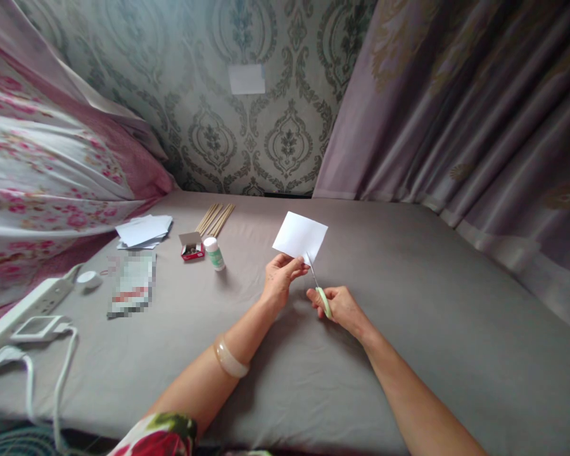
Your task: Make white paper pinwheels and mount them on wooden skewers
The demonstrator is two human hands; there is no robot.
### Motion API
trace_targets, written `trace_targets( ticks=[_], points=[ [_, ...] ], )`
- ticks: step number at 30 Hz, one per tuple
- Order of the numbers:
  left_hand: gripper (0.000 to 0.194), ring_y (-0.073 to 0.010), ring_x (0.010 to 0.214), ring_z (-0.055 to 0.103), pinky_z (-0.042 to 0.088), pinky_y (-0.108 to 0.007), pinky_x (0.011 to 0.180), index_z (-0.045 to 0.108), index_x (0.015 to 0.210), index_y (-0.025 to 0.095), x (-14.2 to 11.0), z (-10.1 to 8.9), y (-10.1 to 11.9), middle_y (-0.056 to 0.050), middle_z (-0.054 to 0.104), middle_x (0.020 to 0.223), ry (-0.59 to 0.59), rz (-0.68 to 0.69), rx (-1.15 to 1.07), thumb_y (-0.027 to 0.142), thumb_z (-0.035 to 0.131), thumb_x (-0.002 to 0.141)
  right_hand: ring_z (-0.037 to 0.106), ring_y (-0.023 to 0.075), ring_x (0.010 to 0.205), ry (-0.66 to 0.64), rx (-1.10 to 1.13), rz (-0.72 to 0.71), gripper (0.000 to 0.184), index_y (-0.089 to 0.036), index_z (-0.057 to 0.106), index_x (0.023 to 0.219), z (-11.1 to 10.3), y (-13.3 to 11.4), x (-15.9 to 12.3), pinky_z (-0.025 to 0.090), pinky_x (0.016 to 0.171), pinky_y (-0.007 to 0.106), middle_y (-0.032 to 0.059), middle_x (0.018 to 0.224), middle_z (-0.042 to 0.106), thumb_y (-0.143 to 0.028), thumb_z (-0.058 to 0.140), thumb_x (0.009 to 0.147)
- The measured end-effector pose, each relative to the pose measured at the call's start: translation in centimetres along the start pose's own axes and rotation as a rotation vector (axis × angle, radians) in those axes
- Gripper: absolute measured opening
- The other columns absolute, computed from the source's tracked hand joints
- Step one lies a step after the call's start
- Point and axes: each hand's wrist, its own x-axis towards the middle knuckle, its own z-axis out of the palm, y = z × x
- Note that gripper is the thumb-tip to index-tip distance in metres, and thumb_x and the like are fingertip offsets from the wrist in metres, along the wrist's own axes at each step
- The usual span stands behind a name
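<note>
Paper [298,233] lies right of bottle [215,254]; left hand [280,277] pinches its near edge, fingertips together. Right hand [341,305] curls fingers round scissors [323,302], blades at paper. Clean cutting likely wants sheet taut.

light: dim, soft | haze: upper-left wallpaper [118,44] | darkest: right curtain [460,107] | brightest: paper [299,233] | shadows: faint, on cover [289,367] | edges: stretched, soft | packet [133,282]: pixelated
</note>
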Motion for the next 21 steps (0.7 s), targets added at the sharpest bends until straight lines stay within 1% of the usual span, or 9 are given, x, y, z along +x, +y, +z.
trace_targets(
  ticks=[4, 8, 13, 18, 21],
  points=[
    [0.030, -0.0137, 0.061, 0.064, 0.051, -0.030, 0.068, 0.064, 0.070, 0.012, 0.3, 0.1, -0.1, -0.002, 0.065, 0.065, -0.014, 0.007, 0.001, 0.030, 0.082, 0.055, 0.034, 0.0062, 0.039, 0.043, 0.014, 0.001, 0.058, -0.015, 0.056, 0.052, 0.1, -0.2, 0.1, 0.025, 0.040, 0.023, -0.0013, 0.043, 0.050, -0.072, 0.063, 0.062],
    [0.031, -0.0138, 0.062, 0.064, 0.052, -0.030, 0.068, 0.064, 0.072, 0.012, 0.7, 0.3, 0.0, -0.001, 0.064, 0.064, -0.039, 0.016, 0.004, 0.030, 0.082, 0.055, 0.033, 0.0070, 0.039, 0.096, 0.022, -0.028, 0.053, -0.015, 0.057, 0.051, 0.0, -0.6, 0.1, 0.026, 0.042, 0.024, -0.0023, 0.041, 0.048, -0.067, 0.067, 0.060],
    [0.031, -0.0138, 0.061, 0.064, 0.052, -0.031, 0.070, 0.064, 0.071, 0.013, 1.0, 0.9, 0.6, -0.001, 0.064, 0.063, -0.066, 0.026, 0.027, 0.030, 0.083, 0.053, 0.033, 0.0076, 0.040, 0.139, -0.007, -0.094, 0.051, -0.017, 0.052, 0.046, -0.2, -0.6, 0.1, 0.026, 0.043, 0.025, -0.0028, 0.040, 0.046, -0.062, 0.064, 0.066],
    [0.031, -0.0139, 0.062, 0.064, 0.052, -0.030, 0.069, 0.062, 0.067, 0.013, 0.9, 1.9, 0.9, -0.001, 0.063, 0.061, -0.063, 0.033, 0.028, 0.029, 0.083, 0.052, 0.035, 0.0083, 0.040, 0.166, 0.006, -0.124, 0.048, -0.016, 0.054, 0.047, -0.6, -0.3, 0.2, 0.026, 0.044, 0.025, -0.0026, 0.040, 0.046, -0.058, 0.062, 0.069],
    [0.031, -0.0135, 0.061, 0.063, 0.052, -0.030, 0.068, 0.063, 0.070, 0.013, 0.9, 2.3, 0.7, -0.001, 0.063, 0.062, -0.056, 0.040, 0.010, 0.029, 0.083, 0.052, 0.034, 0.0079, 0.040, 0.173, 0.006, -0.127, 0.046, -0.016, 0.054, 0.047, -0.8, -0.3, 0.2, 0.026, 0.044, 0.025, -0.0028, 0.040, 0.046, -0.056, 0.062, 0.069]
  ],
)
